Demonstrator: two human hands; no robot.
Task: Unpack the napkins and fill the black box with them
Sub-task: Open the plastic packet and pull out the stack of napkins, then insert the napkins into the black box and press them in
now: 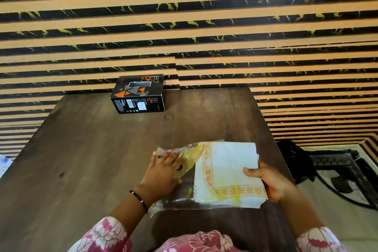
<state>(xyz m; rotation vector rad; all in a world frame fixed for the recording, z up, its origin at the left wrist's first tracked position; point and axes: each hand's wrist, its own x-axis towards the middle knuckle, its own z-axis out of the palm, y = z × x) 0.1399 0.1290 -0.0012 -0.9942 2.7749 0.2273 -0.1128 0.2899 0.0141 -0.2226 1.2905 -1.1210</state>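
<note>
A stack of white napkins (227, 172) with an orange patterned border lies near the table's front edge, half out of a clear plastic wrapper (180, 155) with a yellow printed patch. My right hand (268, 182) grips the stack's right edge, thumb on top. My left hand (163, 172) presses flat on the wrapper's left part, fingers spread. The black box (139, 94), printed with orange and grey triangles, stands at the table's far edge, well away from both hands, with a slot in its top face.
The dark wooden table (92, 149) runs from me to a wall of orange and black marbled stripes (184, 26). Right of the table, dark cables and a black metal stand (337, 170) lie on a patterned floor.
</note>
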